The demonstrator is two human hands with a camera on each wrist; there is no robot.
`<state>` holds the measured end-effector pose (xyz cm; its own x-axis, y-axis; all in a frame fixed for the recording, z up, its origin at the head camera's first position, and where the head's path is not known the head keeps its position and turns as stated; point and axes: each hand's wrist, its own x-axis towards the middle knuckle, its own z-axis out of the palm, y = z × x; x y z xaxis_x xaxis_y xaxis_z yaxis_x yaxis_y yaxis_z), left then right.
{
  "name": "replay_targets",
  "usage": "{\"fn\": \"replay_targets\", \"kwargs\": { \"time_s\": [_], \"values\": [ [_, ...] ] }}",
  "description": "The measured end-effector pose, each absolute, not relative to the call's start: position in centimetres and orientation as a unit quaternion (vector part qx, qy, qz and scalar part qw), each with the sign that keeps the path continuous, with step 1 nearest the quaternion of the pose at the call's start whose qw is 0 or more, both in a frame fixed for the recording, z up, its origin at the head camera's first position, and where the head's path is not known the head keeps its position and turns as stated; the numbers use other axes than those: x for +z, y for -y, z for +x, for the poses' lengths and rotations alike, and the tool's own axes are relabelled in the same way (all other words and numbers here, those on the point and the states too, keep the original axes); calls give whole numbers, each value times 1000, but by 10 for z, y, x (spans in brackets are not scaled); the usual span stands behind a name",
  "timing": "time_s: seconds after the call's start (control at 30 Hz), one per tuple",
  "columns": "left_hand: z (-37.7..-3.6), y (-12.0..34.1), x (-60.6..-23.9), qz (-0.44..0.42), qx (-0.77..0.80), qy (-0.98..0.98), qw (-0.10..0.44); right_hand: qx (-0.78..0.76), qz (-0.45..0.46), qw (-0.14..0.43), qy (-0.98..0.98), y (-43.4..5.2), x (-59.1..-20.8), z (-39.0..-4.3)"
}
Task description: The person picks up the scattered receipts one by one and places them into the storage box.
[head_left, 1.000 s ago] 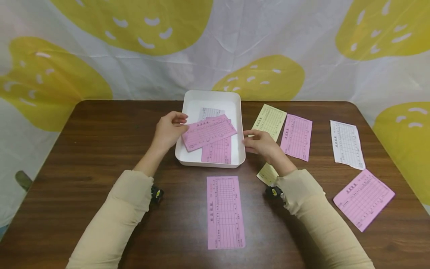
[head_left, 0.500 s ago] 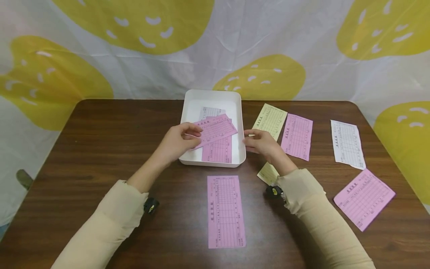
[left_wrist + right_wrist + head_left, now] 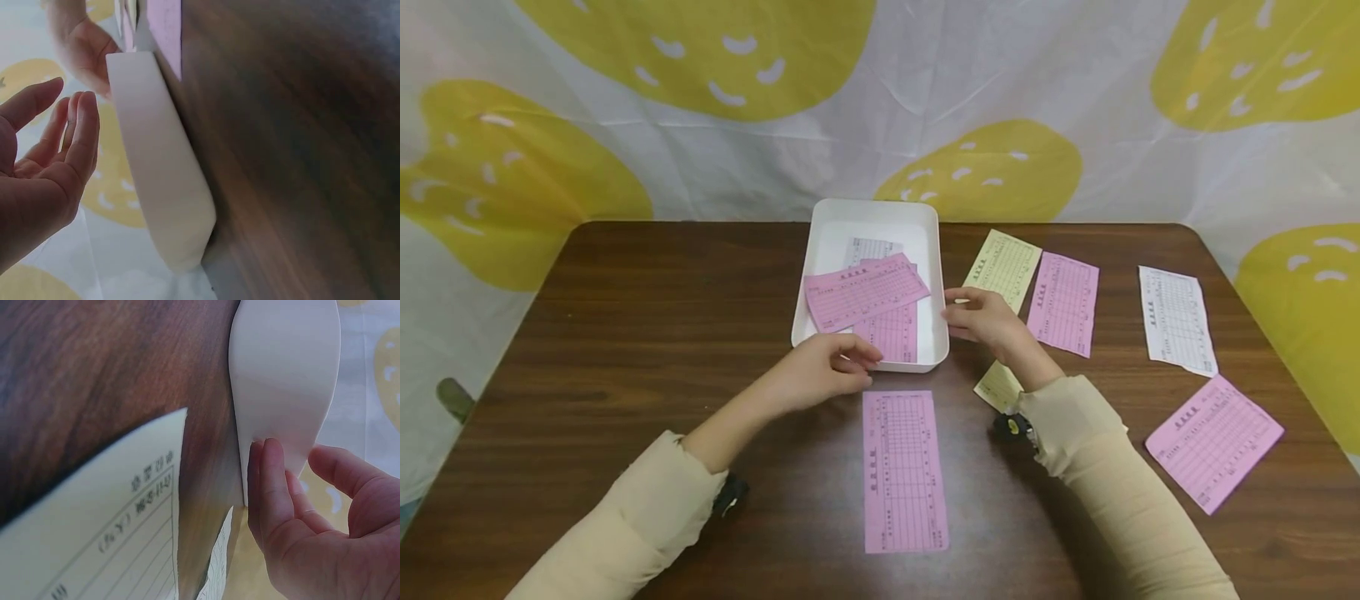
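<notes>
A white tray (image 3: pixel 874 210) stands at the table's middle, with a pink slip (image 3: pixel 865 292) lying askew on top of another pink slip (image 3: pixel 891 337) and a white slip (image 3: pixel 868 248). My left hand (image 3: pixel 853 367) hovers empty, fingers relaxed, just in front of the tray's near wall (image 3: pixel 162 169) and above the top end of a long pink slip (image 3: pixel 902 471) on the table. My right hand (image 3: pixel 958 312) rests straight fingers (image 3: pixel 269 487) against the tray's right wall (image 3: pixel 284 381) and holds nothing.
Right of the tray lie a yellow slip (image 3: pixel 1003 267), a pink slip (image 3: pixel 1063 304), a white slip (image 3: pixel 1176 321) and another pink slip (image 3: pixel 1213 442). A second yellow slip (image 3: pixel 996 387) lies partly under my right wrist. A patterned cloth hangs behind the table.
My left hand let go of the pink slip, which now lies in the tray, and drew back toward me past the tray's near wall. The right hand stayed put.
</notes>
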<state>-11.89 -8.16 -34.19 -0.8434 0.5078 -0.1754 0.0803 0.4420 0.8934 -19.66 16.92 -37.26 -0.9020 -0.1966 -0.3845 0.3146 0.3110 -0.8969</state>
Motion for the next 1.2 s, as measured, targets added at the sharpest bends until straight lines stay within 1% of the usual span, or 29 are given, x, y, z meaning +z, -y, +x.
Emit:
{"fn": "replay_targets", "kwargs": {
  "time_s": [0.2,0.33,0.53,0.83,0.97,1.2],
  "values": [
    [-113,81,-357,179,484,-819,250,-585,39,220,-780,-170,-372,-196],
    [-110,80,-368,172,479,-822,257,-589,37,220,-777,-169,-372,-195],
    [-108,79,-380,162,453,-846,231,-595,38,223,-771,-170,-373,-195],
    [-107,71,-385,138,415,-877,199,-595,38,226,-770,-171,-374,-196],
    [-108,67,-385,138,393,-888,194,-594,39,225,-771,-171,-374,-196],
    [-109,64,-384,157,340,-905,202,-600,41,228,-766,-170,-373,-196]
  ]
}}
